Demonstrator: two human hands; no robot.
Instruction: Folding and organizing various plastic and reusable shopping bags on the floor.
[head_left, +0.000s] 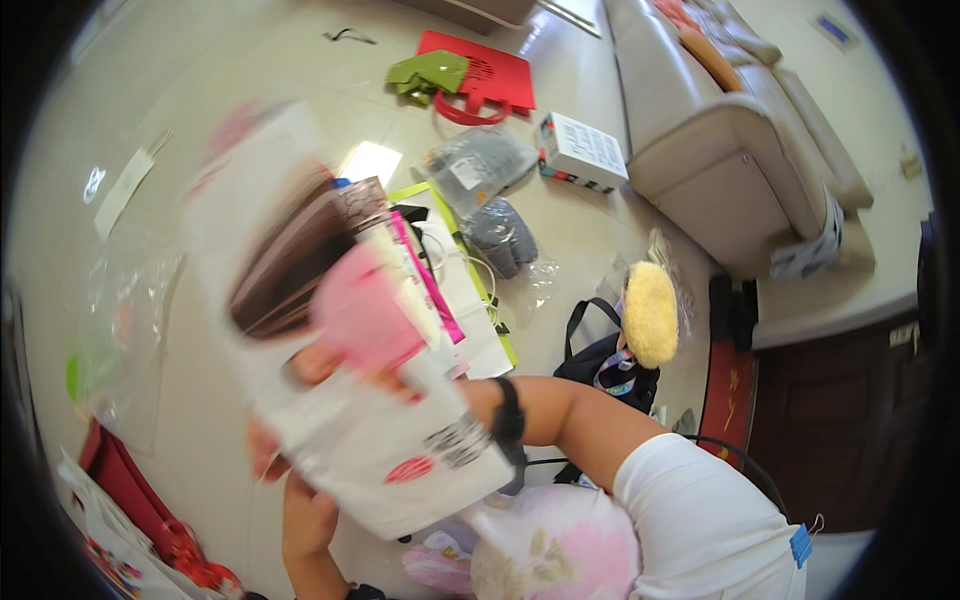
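Observation:
A white plastic bag (405, 457) with red and black print, blurred by motion, spans the middle left. At its lower left edge my left hand (304, 514) grips the bag. My right hand (319, 364), mostly hidden, reaches around a blurred pink item (364, 307) at the bag's dark opening; the fingers look closed on it. A black band circles my right wrist. Behind the pink item are flat packets and a white paper bag (480, 337) with lime-green edges. A floral cushion-like thing (555, 540) lies near my body.
On the tiled floor are a red bag (510, 75), a green packet (442, 71), a white box (589, 150), plastic-wrapped grey items (499, 232), a black bag (585, 367) with a fluffy yellow thing (651, 315), and clear plastic (135, 330). A beige sofa (720, 172) stands upper right.

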